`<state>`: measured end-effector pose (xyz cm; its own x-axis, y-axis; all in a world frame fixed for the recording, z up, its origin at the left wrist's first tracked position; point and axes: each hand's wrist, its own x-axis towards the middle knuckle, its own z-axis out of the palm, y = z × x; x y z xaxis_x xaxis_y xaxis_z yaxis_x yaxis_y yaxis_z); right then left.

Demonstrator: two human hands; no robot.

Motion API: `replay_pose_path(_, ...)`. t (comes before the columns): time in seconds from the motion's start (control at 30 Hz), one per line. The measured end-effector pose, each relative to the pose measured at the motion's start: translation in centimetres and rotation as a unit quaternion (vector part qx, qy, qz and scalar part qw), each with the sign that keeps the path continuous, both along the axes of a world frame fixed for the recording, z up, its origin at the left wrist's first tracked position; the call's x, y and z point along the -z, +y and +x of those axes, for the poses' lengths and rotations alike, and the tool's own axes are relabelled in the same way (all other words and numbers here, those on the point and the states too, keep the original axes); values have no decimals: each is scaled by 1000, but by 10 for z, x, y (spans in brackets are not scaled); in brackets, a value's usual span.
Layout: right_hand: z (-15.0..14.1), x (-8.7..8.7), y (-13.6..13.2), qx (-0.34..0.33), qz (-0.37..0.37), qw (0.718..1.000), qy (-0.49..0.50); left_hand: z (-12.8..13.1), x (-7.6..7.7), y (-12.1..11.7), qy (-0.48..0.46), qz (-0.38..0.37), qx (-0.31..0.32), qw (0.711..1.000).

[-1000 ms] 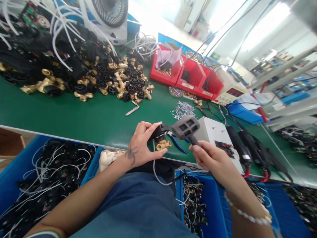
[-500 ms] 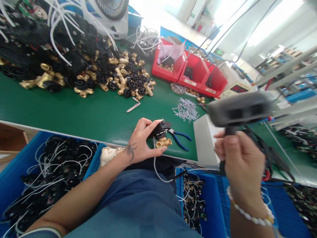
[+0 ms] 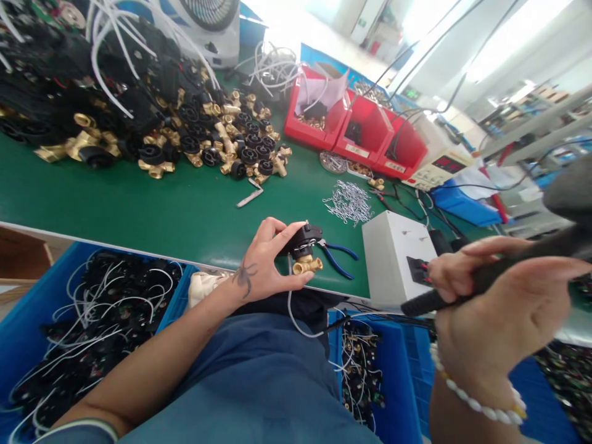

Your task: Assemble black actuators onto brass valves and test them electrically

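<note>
My left hand (image 3: pixel 266 262) pinches a valve assembly (image 3: pixel 306 250) at the bench's front edge. This has a black housing on top, a brass body below, and a pale cable hanging down from it. Blue-handled pliers (image 3: pixel 340 256) lie just to its right, jaws close to the housing. My right hand (image 3: pixel 494 296), raised at the right, is closed around the handle of a dark hammer-shaped tool (image 3: pixel 567 197). Its head is blurred and partly cut off by the frame edge. An L-shaped metal key (image 3: pixel 250 193) lies beyond my left hand.
Brass valves with black caps (image 3: pixel 245 145) are heaped at the back left. Red bins (image 3: pixel 361 132) and a pile of small metal clips (image 3: pixel 349 202) lie beyond the pliers. A grey-white box (image 3: pixel 393 256) stands at right. Blue crates (image 3: pixel 173 311) sit below the bench.
My right hand has turned and swung the tool rightward, so its head moved from above the box to the right edge. My left hand keeps the valve assembly in nearly the same place.
</note>
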<state>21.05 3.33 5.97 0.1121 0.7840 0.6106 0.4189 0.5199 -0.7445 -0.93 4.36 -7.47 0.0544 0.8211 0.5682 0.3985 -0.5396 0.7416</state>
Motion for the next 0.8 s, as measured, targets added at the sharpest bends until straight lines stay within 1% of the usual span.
replay_pose_path(0.03,0,3,1,-20,-23,1000,0,0,0,0,1,-1,1,1000)
replay_pose_path(0.07,1,6,2,-52,-82,994,-48,0,0,-1,2,-3,2,1000)
replay_pose_path(0.1,2,9,3,-90,-155,976,-120,-1,0,-1,2,-7,4,1000)
replay_pose_path(0.13,5,10,5,-122,-231,945,-196,-1,-1,-2,1,-12,5,1000)
replay_pose_path(0.17,7,10,6,-142,-286,914,-251,-1,-1,-2,0,-17,6,1000)
replay_pose_path(0.2,10,9,8,-146,-310,901,-267,-1,-1,-2,0,-21,6,1000)
replay_pose_path(0.23,11,6,9,-138,-297,914,-239,-1,-2,-2,1,-23,6,1000)
replay_pose_path(0.3,11,2,11,-93,-208,967,-115,-2,-2,-2,9,-21,4,1000)
replay_pose_path(0.33,9,1,11,-66,-151,985,-51,-2,-2,-2,13,-18,3,1000)
replay_pose_path(0.37,7,1,12,-44,-111,993,-20,-2,-2,-1,16,-16,3,1000)
replay_pose_path(0.4,5,2,11,-36,-99,994,-28,-2,-2,-1,17,-14,3,1000)
replay_pose_path(0.43,3,3,11,-40,-113,991,-61,-2,-2,-1,16,-13,5,1000)
replay_pose_path(0.47,3,4,10,-56,-149,980,-118,-2,-2,-1,14,-13,7,1000)
replay_pose_path(0.53,4,4,9,-95,-232,937,-242,-2,-3,-2,8,-19,10,1000)
replay_pose_path(0.57,6,3,9,-102,-253,922,-273,-2,-3,-2,6,-23,10,1000)
replay_pose_path(0.6,7,1,9,-97,-248,926,-266,-1,-4,-2,7,-26,11,1000)
replay_pose_path(0.63,9,0,8,-82,-223,943,-232,-1,-4,-2,9,-29,12,999)
replay_pose_path(0.7,10,-2,8,-27,-122,986,-107,-2,-5,-2,13,-28,17,999)
replay_pose_path(0.73,9,-1,8,-5,-76,995,-64,-2,-5,-2,14,-25,20,999)
replay_pose_path(0.77,7,1,8,3,-52,997,-58,-2,-6,-2,14,-20,21,999)
replay_pose_path(0.8,5,4,8,-4,-55,995,-86,-2,-6,-2,15,-18,22,999)
